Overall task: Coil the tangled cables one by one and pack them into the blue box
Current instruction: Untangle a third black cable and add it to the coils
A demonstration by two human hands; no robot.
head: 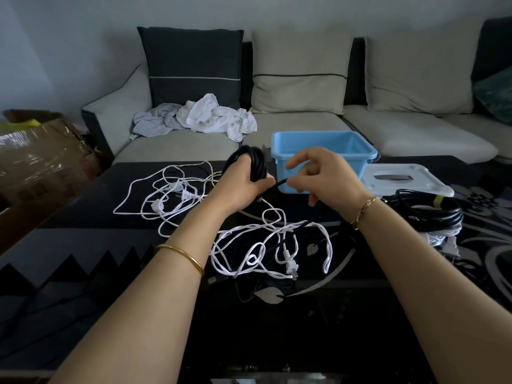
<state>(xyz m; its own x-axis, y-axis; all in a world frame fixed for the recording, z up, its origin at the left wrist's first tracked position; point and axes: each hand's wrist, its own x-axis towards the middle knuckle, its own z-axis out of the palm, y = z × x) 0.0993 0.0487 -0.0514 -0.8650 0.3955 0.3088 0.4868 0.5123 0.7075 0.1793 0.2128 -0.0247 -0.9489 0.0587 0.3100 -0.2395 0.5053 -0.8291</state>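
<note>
Holding black cable coil (246, 156) up near the far edge of the table (83, 245), left hand (243, 182) clamped round it to trap the loops, right hand (327, 176) pinching loose tail (278, 184) for wrapping, blue box (332, 141) just behind, white cables (249, 253) mid-table.

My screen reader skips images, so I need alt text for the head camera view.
A person's left hand grips a coiled black cable while the right hand pinches its loose end, above a dark table strewn with tangled white cables. An open blue box stands just behind.
</note>
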